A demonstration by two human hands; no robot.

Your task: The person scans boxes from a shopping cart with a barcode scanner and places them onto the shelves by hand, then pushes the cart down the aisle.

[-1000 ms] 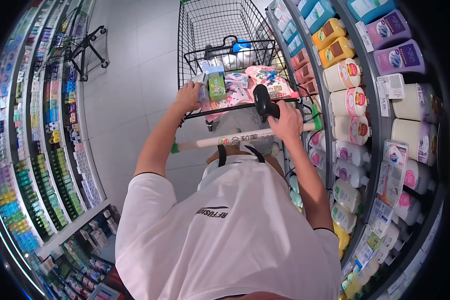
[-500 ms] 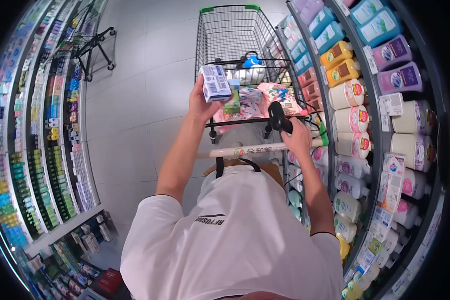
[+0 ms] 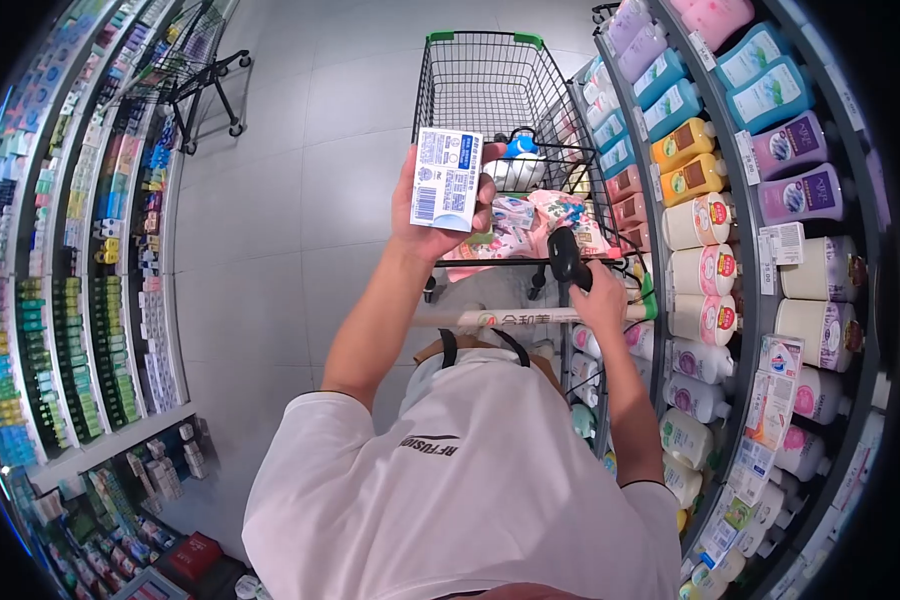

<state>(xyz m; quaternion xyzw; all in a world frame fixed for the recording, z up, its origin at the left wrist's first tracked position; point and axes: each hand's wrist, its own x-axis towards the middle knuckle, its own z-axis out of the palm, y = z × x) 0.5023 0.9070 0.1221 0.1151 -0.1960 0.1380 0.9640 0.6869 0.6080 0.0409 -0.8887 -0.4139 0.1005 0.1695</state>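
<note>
My left hand [image 3: 417,236] grips a white and blue box [image 3: 446,178] by its sides, its printed face with a barcode turned up toward me. In my right hand [image 3: 601,299] is a black handheld barcode scanner [image 3: 567,256], its head pointing forward over the near end of the shopping cart [image 3: 485,38]. Below and between the hands, pink floral packages [image 3: 570,215] lie in the cart. Farther in sits a white and blue item [image 3: 518,168] of a kind I cannot make out. The cart's handle bar [image 3: 525,318] crosses in front of my body.
Close on the right, shelves hold purple bottles [image 3: 798,195], orange bottles [image 3: 692,180] and several other bottles, with price tags along their edges. Small packaged goods fill the left shelf [image 3: 70,330]. Another cart [image 3: 205,90] stands at the upper left, on the grey tiled floor [image 3: 260,290].
The box has been turned in my left hand, so its barcode face now lies flatter toward me. The left hand sits slightly lower and farther right; the view has shifted a little.
</note>
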